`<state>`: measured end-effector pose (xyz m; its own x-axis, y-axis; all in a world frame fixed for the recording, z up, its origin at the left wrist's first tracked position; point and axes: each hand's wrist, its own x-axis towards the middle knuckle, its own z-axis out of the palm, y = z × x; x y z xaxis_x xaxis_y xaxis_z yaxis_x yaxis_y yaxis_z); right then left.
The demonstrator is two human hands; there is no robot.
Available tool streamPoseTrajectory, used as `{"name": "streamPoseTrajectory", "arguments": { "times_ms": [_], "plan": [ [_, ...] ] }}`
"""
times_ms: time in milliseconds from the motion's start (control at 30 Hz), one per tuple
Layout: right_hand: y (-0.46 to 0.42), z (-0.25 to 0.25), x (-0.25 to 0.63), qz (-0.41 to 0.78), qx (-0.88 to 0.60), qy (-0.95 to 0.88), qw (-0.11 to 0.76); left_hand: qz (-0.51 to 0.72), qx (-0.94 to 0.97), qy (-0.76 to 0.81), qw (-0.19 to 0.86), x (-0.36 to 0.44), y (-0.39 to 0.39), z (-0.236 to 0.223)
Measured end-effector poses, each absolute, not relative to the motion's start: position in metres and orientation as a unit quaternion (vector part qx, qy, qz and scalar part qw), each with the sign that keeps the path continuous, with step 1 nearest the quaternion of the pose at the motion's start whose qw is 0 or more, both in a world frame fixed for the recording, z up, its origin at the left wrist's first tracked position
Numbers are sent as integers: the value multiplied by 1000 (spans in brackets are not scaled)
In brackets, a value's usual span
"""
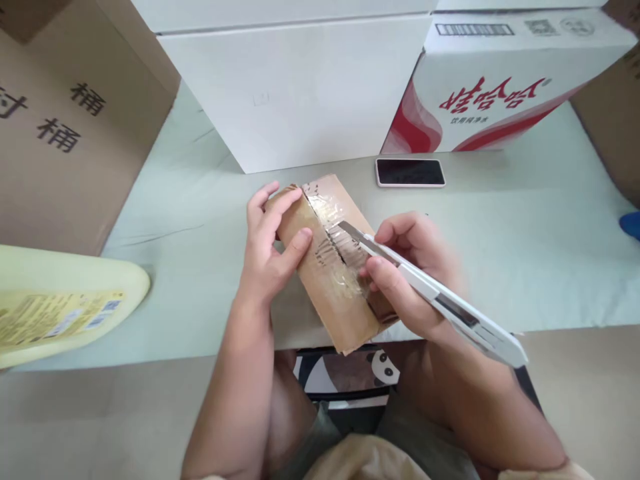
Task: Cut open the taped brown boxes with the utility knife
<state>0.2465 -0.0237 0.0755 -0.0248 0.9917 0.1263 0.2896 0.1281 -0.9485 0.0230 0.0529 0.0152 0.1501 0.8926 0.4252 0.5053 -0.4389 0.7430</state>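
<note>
A small brown cardboard parcel [333,293] sealed with clear tape lies tilted at the table's front edge. My left hand [267,243] grips its left side, fingers curled over the top and thumb pressing its face. My right hand [407,280] is closed on a white utility knife [440,297]. The knife's blade tip rests on the taped seam near the parcel's middle, where a slit runs down the tape.
A phone [410,172] lies face up behind the parcel. A large white box [300,87] and a red-and-white carton [500,80] stand at the back, a brown carton [75,127] at left. A yellow plastic container [60,303] lies at the near left.
</note>
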Motion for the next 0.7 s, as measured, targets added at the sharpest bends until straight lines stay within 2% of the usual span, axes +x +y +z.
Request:
{"name": "streamPoseTrajectory", "arguments": {
  "times_ms": [500, 700],
  "plan": [
    [-19, 89, 241, 350, -522, -644, 437, 489, 707, 462, 219, 33, 53, 4],
    [-20, 91, 241, 314, -553, -663, 395, 499, 698, 466, 215, 37, 52, 3]
  ]
}}
